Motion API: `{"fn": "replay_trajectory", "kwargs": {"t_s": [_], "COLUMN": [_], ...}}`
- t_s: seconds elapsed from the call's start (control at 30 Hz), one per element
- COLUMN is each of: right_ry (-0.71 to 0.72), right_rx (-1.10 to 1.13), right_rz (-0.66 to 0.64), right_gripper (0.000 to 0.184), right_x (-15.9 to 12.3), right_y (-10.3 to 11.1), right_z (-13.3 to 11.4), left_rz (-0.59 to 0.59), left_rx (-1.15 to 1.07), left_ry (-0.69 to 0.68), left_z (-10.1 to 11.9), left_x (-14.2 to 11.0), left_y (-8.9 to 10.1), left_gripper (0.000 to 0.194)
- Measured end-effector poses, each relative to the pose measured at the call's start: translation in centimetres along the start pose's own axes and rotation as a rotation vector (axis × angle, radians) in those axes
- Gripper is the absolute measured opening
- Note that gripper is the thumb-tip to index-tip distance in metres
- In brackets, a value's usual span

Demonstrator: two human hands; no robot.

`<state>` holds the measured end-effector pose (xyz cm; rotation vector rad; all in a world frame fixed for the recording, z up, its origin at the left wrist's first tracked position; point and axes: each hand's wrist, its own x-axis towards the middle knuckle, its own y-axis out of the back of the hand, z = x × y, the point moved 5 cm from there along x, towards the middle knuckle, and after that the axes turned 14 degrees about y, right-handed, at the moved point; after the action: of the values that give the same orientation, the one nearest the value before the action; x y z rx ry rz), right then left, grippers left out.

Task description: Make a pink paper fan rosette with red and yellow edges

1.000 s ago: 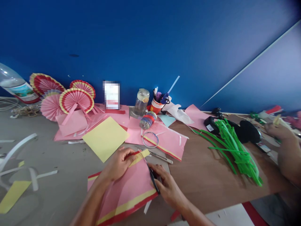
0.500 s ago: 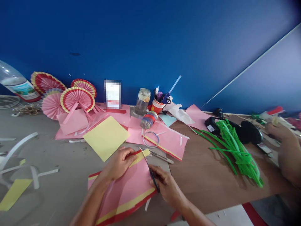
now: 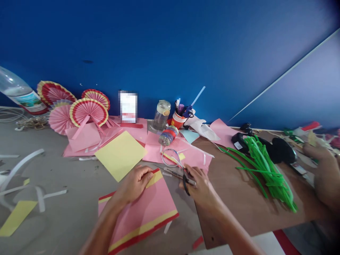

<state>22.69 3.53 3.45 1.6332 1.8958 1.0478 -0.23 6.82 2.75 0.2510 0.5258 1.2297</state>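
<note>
My left hand (image 3: 136, 184) pinches the top edge of a pink paper sheet (image 3: 148, 212) bordered with yellow and red strips. Black-handled scissors (image 3: 185, 182) are in my right hand (image 3: 200, 184), off to the right of the sheet, blades pointing up toward a roll of clear tape (image 3: 170, 158). A craft knife (image 3: 172, 174) lies just under the scissors. Close by the tape rests a small yellow scrap (image 3: 181, 156). Beyond my left hand lies a square yellow sheet (image 3: 120, 155).
Pleated paper fans (image 3: 88, 112) and a large bottle (image 3: 25, 97) stand at the back left. A clear jar (image 3: 161, 115), a cup of pens (image 3: 179, 119) and tape rolls (image 3: 168, 135) are behind. Green pipe cleaners (image 3: 268, 173) lie right, near another person's hand (image 3: 322, 159).
My right hand with the scissors has moved away from the sheet, up and to the right. The yellow end that stuck out past the sheet's edge is off, and a yellow scrap lies by the tape.
</note>
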Motion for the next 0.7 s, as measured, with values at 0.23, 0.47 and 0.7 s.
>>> {"fn": "replay_trajectory", "kwargs": {"t_s": [0.23,0.47,0.7], "right_ry": [0.033,0.165,0.100], "right_rx": [-0.356,0.331,0.352], "right_rz": [-0.163,-0.160,-0.417], "right_gripper": [0.043,0.027,0.016], "right_x": [5.1,4.6,5.4], "right_y": [2.2,-0.8,-4.3], "right_z": [1.0,-3.1,-4.4], "left_rz": [0.057,0.046,0.000], "left_rx": [0.133,0.179,0.138], "left_ry": [-0.053,-0.080,0.007], "left_z": [0.5,1.4,1.7], "left_x": [-0.1,-0.1,-1.1], "left_y": [-0.1,0.0,0.2], "left_gripper": [0.027,0.029,0.020]}}
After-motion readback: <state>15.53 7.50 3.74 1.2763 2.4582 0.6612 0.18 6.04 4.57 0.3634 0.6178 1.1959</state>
